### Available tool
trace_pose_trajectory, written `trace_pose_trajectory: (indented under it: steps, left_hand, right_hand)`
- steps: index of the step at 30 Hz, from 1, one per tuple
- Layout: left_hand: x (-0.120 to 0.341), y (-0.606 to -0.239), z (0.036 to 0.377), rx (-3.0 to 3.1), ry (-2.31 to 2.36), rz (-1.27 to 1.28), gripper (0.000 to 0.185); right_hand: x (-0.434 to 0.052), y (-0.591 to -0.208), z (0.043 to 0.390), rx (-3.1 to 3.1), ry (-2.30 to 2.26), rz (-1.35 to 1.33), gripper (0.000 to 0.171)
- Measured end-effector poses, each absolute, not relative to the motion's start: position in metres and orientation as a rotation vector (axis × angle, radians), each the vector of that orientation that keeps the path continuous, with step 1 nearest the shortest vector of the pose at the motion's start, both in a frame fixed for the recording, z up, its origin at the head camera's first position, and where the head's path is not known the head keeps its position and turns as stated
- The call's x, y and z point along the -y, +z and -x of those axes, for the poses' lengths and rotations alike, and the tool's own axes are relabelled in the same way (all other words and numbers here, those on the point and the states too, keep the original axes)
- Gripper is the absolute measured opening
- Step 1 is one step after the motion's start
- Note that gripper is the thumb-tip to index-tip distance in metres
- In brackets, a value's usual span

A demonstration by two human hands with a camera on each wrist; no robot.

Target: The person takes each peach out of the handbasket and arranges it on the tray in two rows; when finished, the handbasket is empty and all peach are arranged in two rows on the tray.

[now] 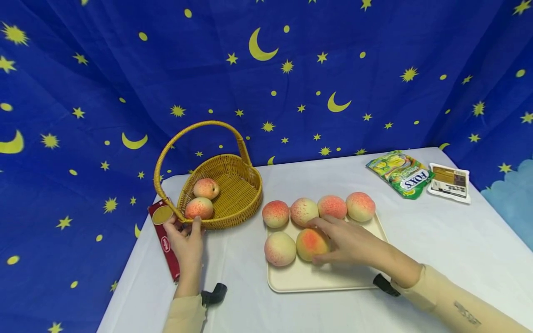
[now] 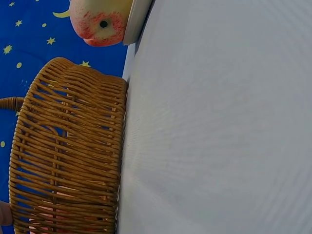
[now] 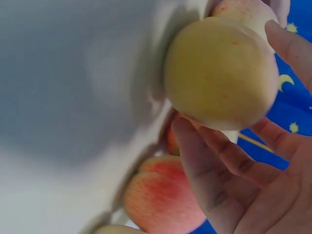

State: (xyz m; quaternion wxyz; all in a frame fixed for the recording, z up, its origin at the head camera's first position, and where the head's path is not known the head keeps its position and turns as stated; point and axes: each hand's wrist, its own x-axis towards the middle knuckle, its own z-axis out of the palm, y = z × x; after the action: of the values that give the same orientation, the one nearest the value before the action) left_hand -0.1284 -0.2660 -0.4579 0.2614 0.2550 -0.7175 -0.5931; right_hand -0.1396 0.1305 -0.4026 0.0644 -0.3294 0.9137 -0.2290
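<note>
A wicker basket [image 1: 233, 217] with a tall arched handle holds two peaches, a rear peach [image 1: 205, 188] and a front peach [image 1: 199, 209]. My left hand [image 1: 186, 245] pinches its front rim near the handle's foot; only a fingertip [image 2: 5, 213] enters the left wrist view. On the right, a cream tray [image 1: 333, 280] carries several peaches. My right hand [image 1: 354, 243] is around the front-row orange-yellow peach [image 1: 311, 244], its fingers spread and fairly straight. In the right wrist view, that peach [image 3: 219, 73] sits between thumb and fingers; firm contact cannot be made out.
Under the left hand lies a long red box [image 1: 166, 245], beside the basket. A green and yellow Fox's pouch [image 1: 401, 175] and a white flat pack [image 1: 449, 182] lie at the back right. Behind the white-covered table [image 1: 245, 286] hangs a blue star-patterned cloth [image 1: 233, 83].
</note>
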Motion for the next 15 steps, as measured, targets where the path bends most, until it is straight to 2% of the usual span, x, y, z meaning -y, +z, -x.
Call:
trace_pose_trajectory:
  steps: [7,15]
  left_hand:
    - [0.268,-0.451,0.127,1.965,-1.610,-0.689,0.060]
    - [0.269,-0.445,0.124,2.026,-1.602,-0.695,0.064]
  right_hand:
    - [-0.126,-0.376,0.148,-2.717,-0.716,1.018,0.062]
    - [-0.104,-0.340,0.172,-2.715,-0.714,1.041,0.060]
